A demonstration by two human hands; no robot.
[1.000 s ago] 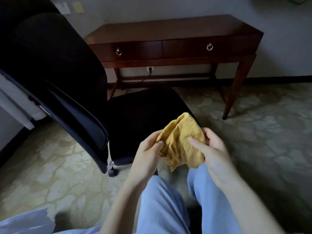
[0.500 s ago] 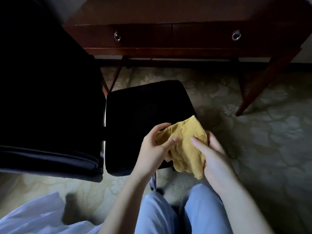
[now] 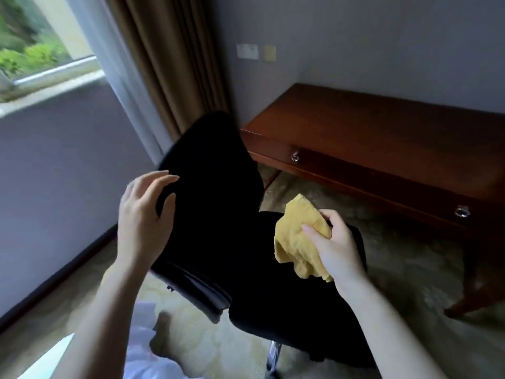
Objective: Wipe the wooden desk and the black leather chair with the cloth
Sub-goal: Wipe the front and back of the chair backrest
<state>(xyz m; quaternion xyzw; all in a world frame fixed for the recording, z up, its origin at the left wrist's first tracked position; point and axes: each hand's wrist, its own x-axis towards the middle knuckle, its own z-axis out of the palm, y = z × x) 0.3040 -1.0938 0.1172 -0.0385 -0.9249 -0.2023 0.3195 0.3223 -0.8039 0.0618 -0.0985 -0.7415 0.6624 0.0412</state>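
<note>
Grips bunched yellow cloth point(image 3: 296, 242) in right hand point(image 3: 334, 248), fingers curled round it, above seat of black leather chair point(image 3: 213, 192). Hovers left hand point(image 3: 144, 214), fingers spread loose, at backrest's rim; contact unclear. Leaves open carpet point(image 3: 382, 242) between chair and wooden desk point(image 3: 382, 138) front edge. Wall plates point(image 3: 247, 51) too blurred to read.

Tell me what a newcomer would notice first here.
The yellow cloth stands out, bunched in the right hand above the seat of the black chair in the middle. The left hand is spread open at the edge of the chair's back. The wooden desk runs along the wall to the right.
</note>
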